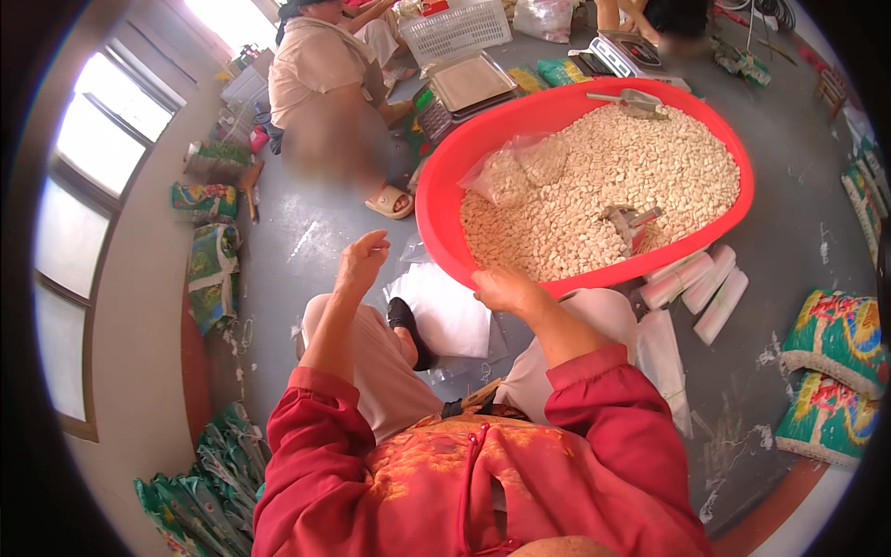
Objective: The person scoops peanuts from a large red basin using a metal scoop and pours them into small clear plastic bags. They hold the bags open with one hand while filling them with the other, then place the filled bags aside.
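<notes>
A large red plastic tub [440, 230] stands before me, filled with pale, flat beans or seeds [578, 174]. My right hand [511, 289] is curled at the tub's near rim, but whether it grips anything is hidden. Above my left knee, my left hand [363, 256] is raised with its fingers bent, apart from the tub; no held object shows. In the tub, a clear plastic bag [511, 170] with beans in it lies on the pile. One metal scoop [637, 226] is partly sunk near the front, and another scoop [639, 101] rests at the far edge.
A stack of white sheets or bags [449, 313] lies by my foot. Rolled clear bags [720, 296] are at the tub's right. Printed sacks [835, 341] lie at far right. Another person [320, 76] sits at left, near metal trays [473, 80]. A scale [630, 56] stands behind the tub.
</notes>
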Demonstrator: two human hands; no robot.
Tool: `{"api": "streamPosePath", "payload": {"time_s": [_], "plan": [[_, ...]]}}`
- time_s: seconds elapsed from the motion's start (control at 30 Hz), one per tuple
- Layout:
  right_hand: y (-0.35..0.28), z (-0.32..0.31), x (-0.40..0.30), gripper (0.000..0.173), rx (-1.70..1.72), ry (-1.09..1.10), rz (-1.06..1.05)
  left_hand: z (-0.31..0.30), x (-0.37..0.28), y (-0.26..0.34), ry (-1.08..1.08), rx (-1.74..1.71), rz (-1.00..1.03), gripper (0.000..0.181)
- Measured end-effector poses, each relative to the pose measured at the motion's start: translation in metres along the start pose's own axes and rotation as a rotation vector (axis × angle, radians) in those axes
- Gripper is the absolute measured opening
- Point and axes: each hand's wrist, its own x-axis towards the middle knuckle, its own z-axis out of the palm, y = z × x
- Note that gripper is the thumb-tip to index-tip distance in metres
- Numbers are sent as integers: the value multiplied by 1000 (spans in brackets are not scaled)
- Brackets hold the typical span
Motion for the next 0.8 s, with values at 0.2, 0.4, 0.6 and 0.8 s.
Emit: {"api": "streamPosePath", "payload": {"time_s": [0.2, 0.4, 0.6, 0.8], "plan": [[23, 11, -2, 21, -22, -1, 151, 26, 37, -11, -120, 23, 112, 32], [6, 38, -12, 23, -325, -489, 187, 61, 65, 0, -297, -92, 299, 29], [-20, 175, -5, 29, -13, -761, 135, 29, 87, 34, -212, -269, 484, 27], [19, 317, -40, 29, 438, -975, 84, -14, 57, -4, -149, -103, 313, 31]]}}
